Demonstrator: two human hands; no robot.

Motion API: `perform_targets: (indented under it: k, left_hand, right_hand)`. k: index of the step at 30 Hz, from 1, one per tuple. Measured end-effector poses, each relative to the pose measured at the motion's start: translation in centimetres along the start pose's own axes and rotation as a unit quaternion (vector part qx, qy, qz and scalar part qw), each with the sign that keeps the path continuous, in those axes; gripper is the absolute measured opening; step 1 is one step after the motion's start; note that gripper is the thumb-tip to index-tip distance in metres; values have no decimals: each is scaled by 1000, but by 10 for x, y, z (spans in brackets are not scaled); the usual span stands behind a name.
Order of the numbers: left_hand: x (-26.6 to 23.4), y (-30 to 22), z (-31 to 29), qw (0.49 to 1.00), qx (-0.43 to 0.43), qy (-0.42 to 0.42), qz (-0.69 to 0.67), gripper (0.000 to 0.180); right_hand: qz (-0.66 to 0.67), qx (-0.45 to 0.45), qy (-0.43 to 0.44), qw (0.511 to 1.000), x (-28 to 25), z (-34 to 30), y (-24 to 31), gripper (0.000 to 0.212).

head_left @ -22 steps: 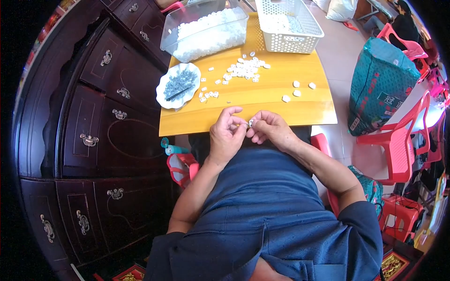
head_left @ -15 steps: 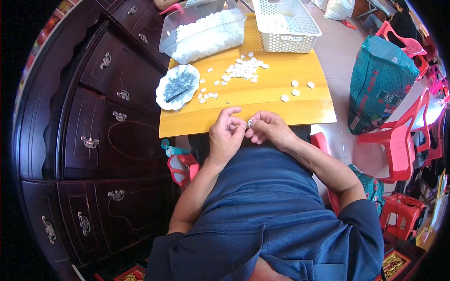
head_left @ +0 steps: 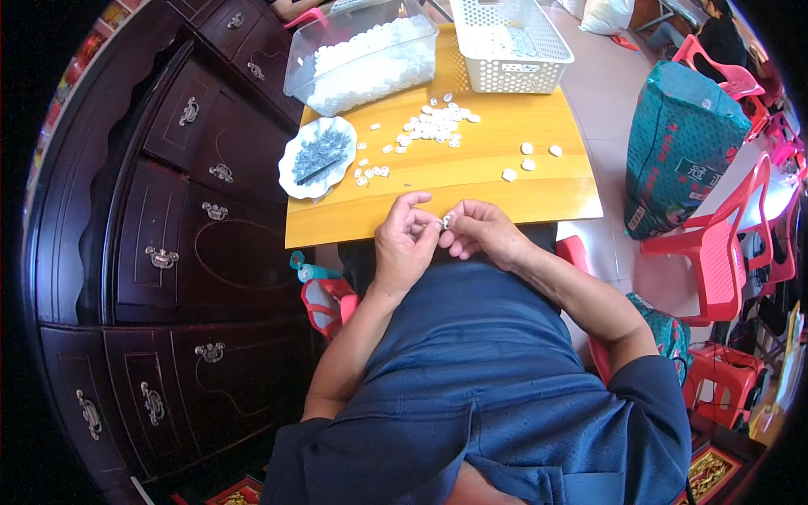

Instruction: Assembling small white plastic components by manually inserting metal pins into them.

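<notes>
Both forearms come up bare from short blue sleeves and meet in front of the chest. Left hand (head_left: 406,244) is curled, back of the hand up, thumb and fingers bent toward the right one. Right hand (head_left: 481,234) mirrors it, fingertips (head_left: 451,229) pinched together, nearly touching the left's.

A person wears a dark blue short-sleeved shirt. Both forearms are bare. The left hand (head_left: 406,246) and right hand (head_left: 481,234) wear no gloves.
</notes>
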State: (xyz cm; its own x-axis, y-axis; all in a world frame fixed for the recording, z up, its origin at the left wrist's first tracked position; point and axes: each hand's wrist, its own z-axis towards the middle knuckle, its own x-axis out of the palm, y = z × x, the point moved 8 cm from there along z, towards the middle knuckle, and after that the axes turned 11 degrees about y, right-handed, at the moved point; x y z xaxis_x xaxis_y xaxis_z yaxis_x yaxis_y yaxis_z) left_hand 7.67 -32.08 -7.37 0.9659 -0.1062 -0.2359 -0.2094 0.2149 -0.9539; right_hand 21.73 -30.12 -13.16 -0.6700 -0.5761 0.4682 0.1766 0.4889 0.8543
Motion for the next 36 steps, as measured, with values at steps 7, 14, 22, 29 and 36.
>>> perform_targets:
  k: [7, 14, 22, 29, 36]
  left_hand:
    - [0, 3, 0, 1000, -2, 1, 15, 38]
    - [1, 6, 1, 1000, 3, -8, 19, 37]
    - [2, 7, 3, 1000, 2, -8, 14, 36]
    - [4, 10, 3, 1000, -6, -2, -6, 35]
    - [5, 11, 3, 1000, -9, 1, 2, 36]
  right_hand:
    - [-10, -1, -1, 1000, -1, 0, 2, 17]
    - [-9, 5, -4, 1000, -3, -1, 4, 16]
    - [-22, 4, 6, 1000, -7, 1, 3, 16]
    - [-22, 9, 5, 1000, -10, 2, -1, 15]
    - [-22, 8, -5, 1000, -9, 3, -2, 13]
